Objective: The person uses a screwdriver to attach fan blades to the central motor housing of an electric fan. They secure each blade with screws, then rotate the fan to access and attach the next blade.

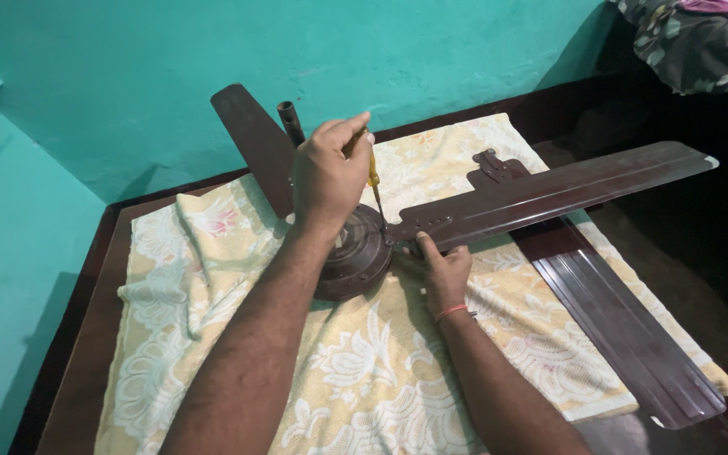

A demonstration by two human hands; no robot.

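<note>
The left hand has its fingers curled tight around a yellow-handled screwdriver, tip down where a brown fan blade meets the fan motor. The right hand pinches that blade's inner end with fingers pressed together. The fan lies on a patterned towel covering the counter.

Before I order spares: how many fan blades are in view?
3: one behind the left hand at back, one on the motor hub pointing right, one loose on the cloth at right. None seems hidden.
</note>
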